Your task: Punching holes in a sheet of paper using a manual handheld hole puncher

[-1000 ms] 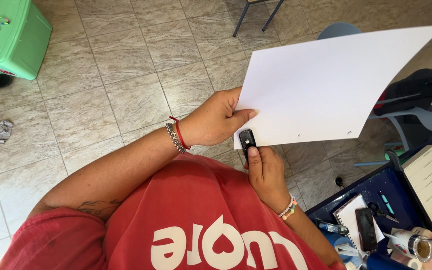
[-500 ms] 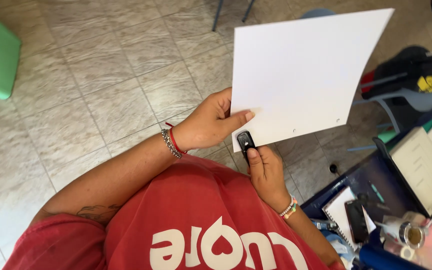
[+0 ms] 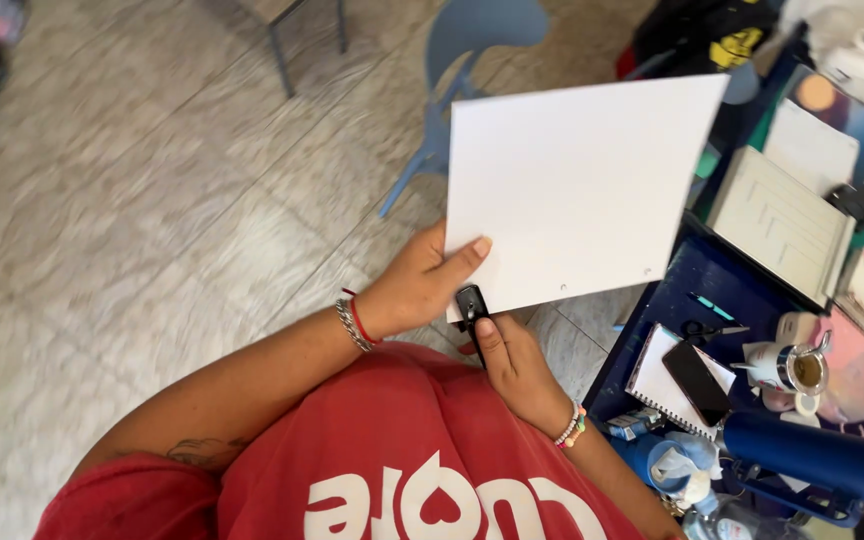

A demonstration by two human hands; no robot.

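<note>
Holding a white sheet of card point(image 3: 582, 190) upright over the tiled floor point(image 3: 132, 230), with two small punched holes showing near its bottom edge. Gripping the sheet's near left corner with the left hand point(image 3: 417, 285), thumb lying flat across the face and fingers curled behind, so pinched closed on the card. Wearing a metal chain bracelet and a red cord on that wrist. Squeezing a small black hole punch point(image 3: 470, 303) with the right hand point(image 3: 514, 365), thumb pressing on top of it, fingers wrapped shut around it below; sitting right at the sheet's bottom left corner, touching the edge just beside the left thumb. Wearing a beaded bracelet on the right wrist. Showing a red shirt point(image 3: 392, 460) with white lettering in the near foreground.

Lying to the right, a dark blue table point(image 3: 652, 320) crowded with things: a spiral notepad point(image 3: 657, 385) with a black phone point(image 3: 697, 383) resting on it, scissors point(image 3: 707, 328) just beyond, a small metal cup point(image 3: 790, 368) further right, a blue bottle point(image 3: 817, 455) along the near edge, and an open ruled notebook point(image 3: 782, 225) at the far side. Standing behind the sheet on the floor, a blue plastic chair point(image 3: 462, 60), partly hidden by the card
</note>
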